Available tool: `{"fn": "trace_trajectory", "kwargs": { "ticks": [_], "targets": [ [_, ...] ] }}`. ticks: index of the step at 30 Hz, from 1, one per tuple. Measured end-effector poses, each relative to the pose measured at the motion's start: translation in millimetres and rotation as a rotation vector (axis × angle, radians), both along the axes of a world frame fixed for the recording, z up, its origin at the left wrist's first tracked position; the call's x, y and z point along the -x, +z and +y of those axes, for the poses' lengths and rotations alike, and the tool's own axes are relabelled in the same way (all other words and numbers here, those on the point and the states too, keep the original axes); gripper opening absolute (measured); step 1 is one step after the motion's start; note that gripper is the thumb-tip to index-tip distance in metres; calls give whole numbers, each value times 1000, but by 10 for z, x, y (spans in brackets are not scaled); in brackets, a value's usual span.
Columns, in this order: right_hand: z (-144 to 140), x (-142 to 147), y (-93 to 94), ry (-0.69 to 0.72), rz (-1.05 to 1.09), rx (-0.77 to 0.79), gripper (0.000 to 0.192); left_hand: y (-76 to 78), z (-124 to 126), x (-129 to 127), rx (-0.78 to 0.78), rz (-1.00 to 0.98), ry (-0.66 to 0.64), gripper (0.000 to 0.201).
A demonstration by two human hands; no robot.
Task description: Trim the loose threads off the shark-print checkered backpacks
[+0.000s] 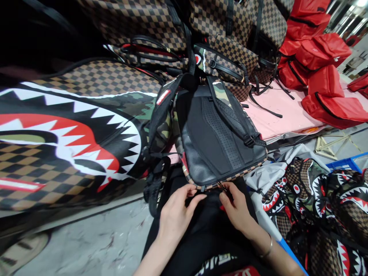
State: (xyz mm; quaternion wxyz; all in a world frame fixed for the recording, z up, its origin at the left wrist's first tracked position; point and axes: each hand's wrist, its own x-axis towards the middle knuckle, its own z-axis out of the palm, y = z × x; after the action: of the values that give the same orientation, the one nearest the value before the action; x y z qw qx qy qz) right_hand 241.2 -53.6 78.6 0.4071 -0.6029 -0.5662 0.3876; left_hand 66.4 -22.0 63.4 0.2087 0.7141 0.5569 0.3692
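A backpack (221,130) with a black padded back panel and brown-black checkered edging lies with its back side up and its bottom edge towards me. My left hand (176,211) is at the left part of that edge, fingertips touching it and thumb stretched apart. Close by, my right hand (237,209) is closed at the middle of the same edge. A small dark, slim thing shows at its fingertips, too small to name. One shoulder strap (232,111) lies across the back panel; the other strap (162,115) hangs off to the left.
A large shark-mouth bag (77,138) fills the left. Checkered bags (224,19) are piled behind the backpack on a pink tabletop (267,115). Red bags (322,84) are stacked at the far right. Below them, a blue-edged bin (287,251) holds several shark-print bags (301,191).
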Motion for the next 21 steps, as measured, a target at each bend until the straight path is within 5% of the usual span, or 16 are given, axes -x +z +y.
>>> {"fn": "trace_trajectory", "kwargs": {
  "ticks": [9,21],
  "targets": [
    [-93,-21,-31,24,-165,-69,20,29,89,20,55,-24,-126,13],
    [-17,37,24,167,-637,-282,24,-75,135,23,367,-539,-88,15]
  ]
}}
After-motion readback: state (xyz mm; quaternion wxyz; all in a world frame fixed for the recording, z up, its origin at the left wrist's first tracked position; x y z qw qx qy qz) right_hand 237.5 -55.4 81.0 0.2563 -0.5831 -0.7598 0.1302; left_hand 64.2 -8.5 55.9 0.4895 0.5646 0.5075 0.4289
